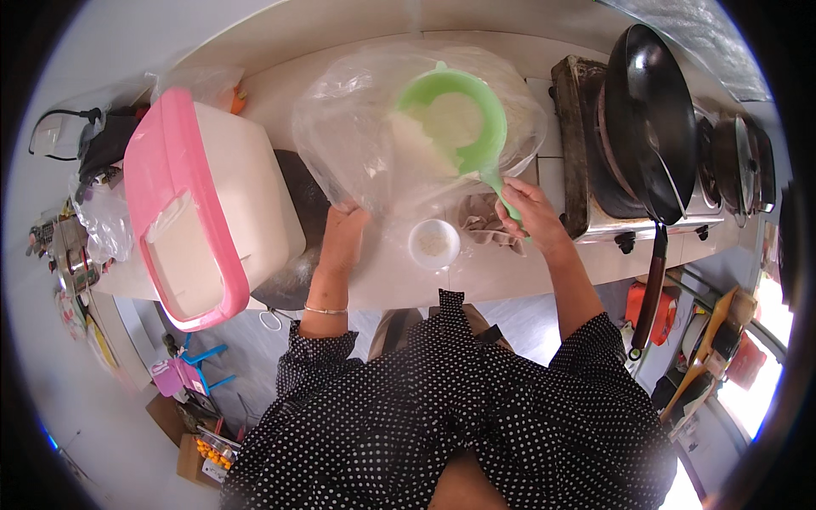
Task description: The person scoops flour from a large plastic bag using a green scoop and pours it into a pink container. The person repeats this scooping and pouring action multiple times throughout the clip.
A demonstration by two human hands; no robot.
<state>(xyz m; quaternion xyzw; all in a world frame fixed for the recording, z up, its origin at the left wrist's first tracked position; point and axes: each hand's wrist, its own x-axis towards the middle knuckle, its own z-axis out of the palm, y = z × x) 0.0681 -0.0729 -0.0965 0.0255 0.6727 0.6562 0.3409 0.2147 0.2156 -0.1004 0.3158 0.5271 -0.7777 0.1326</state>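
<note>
My right hand (530, 213) grips the handle of a green plastic scoop (494, 121), whose round bowl holds pale powder that looks like flour. The bowl is over a large clear plastic bag (344, 121), and part of it is behind or against the film; pale powder shows there too. My left hand (347, 223) is closed on the near left edge of the bag. Between my hands, a small white bowl (434, 244) with some pale grains or powder stands on the counter. A crumpled brownish cloth (488, 220) lies beside my right hand.
A white bin with a pink lid (185, 217) stands at the left, by a dark round board (296, 223). At the right, a black wok (650, 121) rests tilted on a gas stove (577, 153), its handle (653, 287) jutting over the counter edge. Pots stand farther right.
</note>
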